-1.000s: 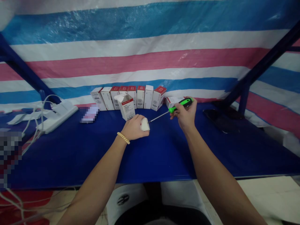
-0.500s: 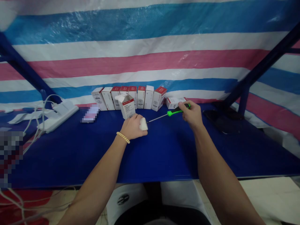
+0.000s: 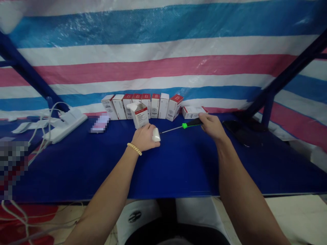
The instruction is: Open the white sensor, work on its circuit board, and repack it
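Note:
My left hand is closed around a small white plastic device, most of it hidden by the fingers. In my right hand is a screwdriver with a black and green handle, gripped near the handle's end. Its thin metal shaft points left, and the tip meets the right end of the white device; whether it sits in a screw is too small to tell. Just behind my left hand stands an opened white and red box with its flaps up.
Several white and red boxes stand in a row along the striped sheet, and one box lies on its side. A power strip with cables and a blurred phone are at left. Dark, flat objects lie at right on the blue table.
My right hand has turned on the screwdriver handle, and the handle shows more black and less green. The white device stays in my left hand. The view has shifted slightly.

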Available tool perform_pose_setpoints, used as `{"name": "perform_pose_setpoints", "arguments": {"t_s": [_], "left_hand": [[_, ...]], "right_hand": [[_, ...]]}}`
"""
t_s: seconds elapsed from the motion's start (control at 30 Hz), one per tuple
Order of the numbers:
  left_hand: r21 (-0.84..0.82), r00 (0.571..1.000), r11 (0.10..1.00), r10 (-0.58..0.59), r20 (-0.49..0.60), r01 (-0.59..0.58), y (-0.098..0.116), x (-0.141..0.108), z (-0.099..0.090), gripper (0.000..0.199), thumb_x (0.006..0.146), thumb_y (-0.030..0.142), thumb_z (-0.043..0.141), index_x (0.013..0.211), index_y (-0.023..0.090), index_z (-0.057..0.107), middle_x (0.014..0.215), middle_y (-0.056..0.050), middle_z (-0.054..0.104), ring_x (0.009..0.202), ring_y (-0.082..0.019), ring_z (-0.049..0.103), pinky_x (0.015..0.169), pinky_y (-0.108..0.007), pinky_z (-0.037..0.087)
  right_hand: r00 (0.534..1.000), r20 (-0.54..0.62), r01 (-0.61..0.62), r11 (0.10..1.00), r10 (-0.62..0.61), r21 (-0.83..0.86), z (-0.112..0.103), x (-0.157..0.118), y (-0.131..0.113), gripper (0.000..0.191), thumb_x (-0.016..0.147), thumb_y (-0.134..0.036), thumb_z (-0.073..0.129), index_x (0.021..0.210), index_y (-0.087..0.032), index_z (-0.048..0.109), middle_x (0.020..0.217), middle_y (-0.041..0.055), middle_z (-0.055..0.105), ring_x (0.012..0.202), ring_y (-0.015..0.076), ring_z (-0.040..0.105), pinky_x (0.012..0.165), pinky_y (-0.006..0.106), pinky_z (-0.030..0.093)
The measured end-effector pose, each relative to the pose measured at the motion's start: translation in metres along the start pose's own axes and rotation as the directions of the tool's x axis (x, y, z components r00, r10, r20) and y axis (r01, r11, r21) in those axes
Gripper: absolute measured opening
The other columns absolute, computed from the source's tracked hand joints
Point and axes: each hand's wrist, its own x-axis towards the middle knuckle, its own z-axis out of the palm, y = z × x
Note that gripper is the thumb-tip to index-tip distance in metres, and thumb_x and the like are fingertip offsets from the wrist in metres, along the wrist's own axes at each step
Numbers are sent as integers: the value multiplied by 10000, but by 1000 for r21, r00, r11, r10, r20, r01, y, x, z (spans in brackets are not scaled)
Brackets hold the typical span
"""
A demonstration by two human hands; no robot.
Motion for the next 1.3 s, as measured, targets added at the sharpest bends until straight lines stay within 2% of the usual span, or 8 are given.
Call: {"name": "perform_pose_setpoints", "arguments": {"t_s": [0.13, 0.33, 0.53, 0.63, 0.73, 0.87, 1.1, 1.3], "left_hand": [[6, 1000, 1000, 1, -5, -1, 0, 0, -1, 520, 632, 420, 681, 1070, 166, 565, 991, -72, 601, 876, -249, 604, 722, -360, 485], [7, 1000, 1000, -2, 23, 2, 0, 0, -2, 539, 621, 424, 698, 1077, 167, 569, 1008, -77, 603, 885, -259, 609, 733, -372, 486], [1, 1000, 1000, -7, 24, 7, -1, -1, -2, 537, 628, 427, 693, 1082, 165, 572, 1004, -78, 608, 890, -263, 609, 724, -373, 486], [-1, 1000, 1000, -12, 18, 12, -2, -1, -2, 546, 626, 431, 692, 1090, 169, 570, 1023, -80, 606, 894, -260, 608, 728, -371, 486], [4, 1000, 1000, -18, 15, 18, -3, -1, -1, 563, 625, 431, 692, 1106, 167, 562, 1032, -82, 604, 906, -263, 606, 738, -373, 487], [8, 1000, 1000, -9, 11, 9, -4, 0, 0, 563, 623, 435, 690, 1098, 159, 564, 1015, -83, 606, 885, -264, 607, 736, -381, 489], [-1, 1000, 1000, -9, -4, 9, -5, 0, 0, 533, 644, 435, 673, 1088, 160, 567, 1002, -83, 605, 886, -263, 609, 736, -380, 493], [4, 1000, 1000, -31, -1, 31, -6, 0, -1, 542, 636, 432, 684, 1092, 165, 566, 1000, -76, 603, 885, -266, 613, 736, -384, 496]], "right_hand": [[995, -3, -100, 994, 100, -32, -3, -1, -2, 568, 806, -709, 403, 521, -218, 387, 376, -18, 360, 374, 89, 334, 378, 255, 237], [965, 232, -195, 927, 123, 320, -1, -3, -12, 321, 777, -498, 455, 960, -235, 442, 555, -1, 603, 456, 163, 542, 460, 280, 403], [981, 141, -126, 991, 132, -53, -4, -7, -13, 464, 844, -621, 436, 641, -207, 481, 376, -4, 455, 345, 108, 402, 389, 257, 301], [967, 88, -220, 955, 241, -198, -6, -6, -12, 598, 841, -702, 353, 513, -212, 454, 345, 26, 420, 331, 118, 391, 379, 281, 286], [923, 190, -328, 942, 335, -68, -5, -4, -11, 582, 879, -637, 257, 624, -193, 532, 399, 53, 507, 350, 142, 449, 384, 282, 325], [912, 310, -334, 923, 267, 189, -2, -4, -11, 293, 853, -500, 402, 871, -218, 479, 481, 6, 585, 395, 146, 515, 409, 249, 381], [937, 204, -253, 955, 282, -156, -6, -7, -10, 545, 799, -713, 443, 608, -203, 469, 354, 7, 478, 288, 113, 428, 333, 241, 312], [864, 405, -401, 895, 299, 196, -5, -7, -14, 437, 815, -611, 427, 915, -193, 512, 583, 70, 665, 448, 190, 601, 418, 282, 437]]}}
